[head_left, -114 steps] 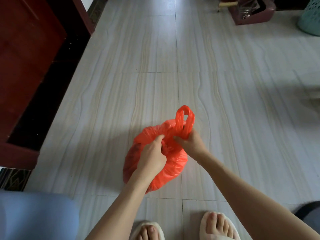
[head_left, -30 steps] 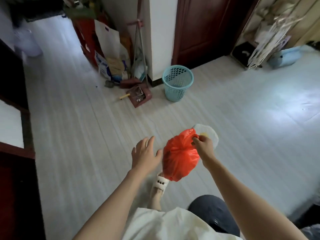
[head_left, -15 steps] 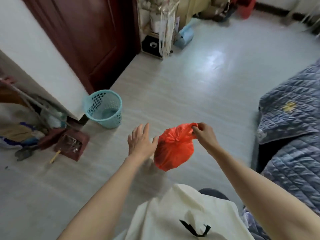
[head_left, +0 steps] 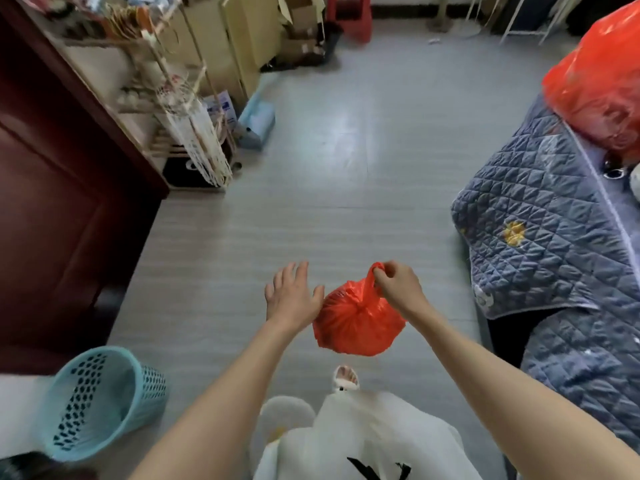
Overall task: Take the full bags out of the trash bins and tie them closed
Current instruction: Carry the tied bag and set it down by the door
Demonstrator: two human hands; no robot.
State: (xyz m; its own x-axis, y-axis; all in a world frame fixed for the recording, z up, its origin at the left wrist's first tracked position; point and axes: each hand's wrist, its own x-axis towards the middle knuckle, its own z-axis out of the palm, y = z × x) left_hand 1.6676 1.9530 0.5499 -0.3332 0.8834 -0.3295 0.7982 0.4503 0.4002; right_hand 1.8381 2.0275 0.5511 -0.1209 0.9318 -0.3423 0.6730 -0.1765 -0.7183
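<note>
A small, full orange-red bag (head_left: 356, 323) with a knot at its top hangs in the air above the floor. My right hand (head_left: 398, 287) pinches its handle loop and carries it. My left hand (head_left: 292, 294) is spread flat beside the bag on its left, fingers straight, the thumb close to the plastic. A light blue perforated trash bin (head_left: 100, 400) stands at the lower left with no bag visible in it. A bigger orange-red bag (head_left: 599, 84) lies on the quilted surface at the upper right.
A dark red door (head_left: 52, 202) and a cluttered rack (head_left: 180, 109) line the left side. A blue quilted bed or sofa cover (head_left: 554, 220) fills the right. Cardboard boxes (head_left: 242, 39) and a red stool (head_left: 349, 19) stand at the far end. Grey floor runs between them.
The bag was knotted on the floor, then lifted by my right hand. I stood up and turned right; the blue bin slid to the lower left and the quilted cover came into view.
</note>
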